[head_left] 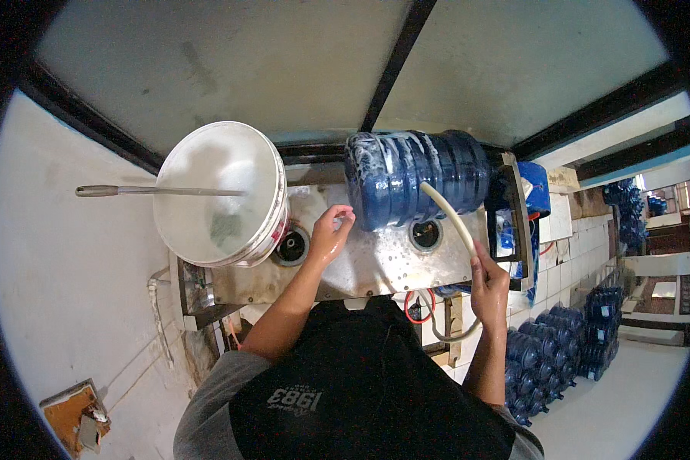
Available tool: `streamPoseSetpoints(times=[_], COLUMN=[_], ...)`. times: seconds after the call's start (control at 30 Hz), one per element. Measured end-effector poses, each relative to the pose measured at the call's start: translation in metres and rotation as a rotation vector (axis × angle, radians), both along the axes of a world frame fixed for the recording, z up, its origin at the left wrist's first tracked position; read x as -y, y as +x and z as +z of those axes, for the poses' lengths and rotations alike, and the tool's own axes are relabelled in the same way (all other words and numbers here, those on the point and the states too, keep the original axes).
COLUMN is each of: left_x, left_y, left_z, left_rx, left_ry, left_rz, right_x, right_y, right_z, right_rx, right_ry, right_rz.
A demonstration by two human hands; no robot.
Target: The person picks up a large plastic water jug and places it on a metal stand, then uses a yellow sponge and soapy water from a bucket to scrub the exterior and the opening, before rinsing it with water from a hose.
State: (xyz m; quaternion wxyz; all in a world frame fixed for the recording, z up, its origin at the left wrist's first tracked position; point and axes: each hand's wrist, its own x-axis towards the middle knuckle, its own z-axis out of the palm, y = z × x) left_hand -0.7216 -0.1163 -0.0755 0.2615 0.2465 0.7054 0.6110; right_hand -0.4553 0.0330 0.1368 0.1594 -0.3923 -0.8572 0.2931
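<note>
A large blue plastic water jug (pixel 420 175) lies on its side on the metal counter (pixel 368 270), with white suds on its upper side. My right hand (pixel 487 282) is closed round a pale hose (pixel 454 215), whose end reaches to the jug's side. Just left of the jug's end, my left hand (pixel 332 227) is raised with curled fingers and holds nothing that I can see. Further left stands a big white bucket (pixel 213 149) containing cloudy liquid and something greenish. A long handle (pixel 144 190) extends from inside the bucket over its left rim.
Two round openings, one (pixel 292 245) beside the bucket and one (pixel 425 234) below the jug, are set in the counter. A blue container (pixel 532 187) stands beyond the frame at right. Many blue jugs (pixel 543 351) are stacked on the floor at right. Glass panels rise behind the counter.
</note>
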Motion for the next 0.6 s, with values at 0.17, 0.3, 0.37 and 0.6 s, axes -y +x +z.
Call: streamPoseSetpoints(times=[0.17,0.3,0.37,0.6], left_x=[-0.017,-0.030,-0.035,-0.033], left_y=[0.004,0.005,0.004,0.008], left_z=[0.009,0.024,0.027,0.040], left_rx=[-0.013,-0.099,-0.162,-0.335], left_ry=[0.033,0.041,0.051,0.000], left_rz=[0.032,0.096,0.138,0.120], right_x=[0.010,0.004,0.003,0.008], right_y=[-0.035,-0.052,-0.057,-0.076], right_z=[0.014,0.001,-0.006,0.007], right_rx=[0.004,-0.115,-0.177,-0.048], right_ry=[-0.098,0.004,0.040,-0.008], right_rz=[0.051,0.125,0.196,0.163])
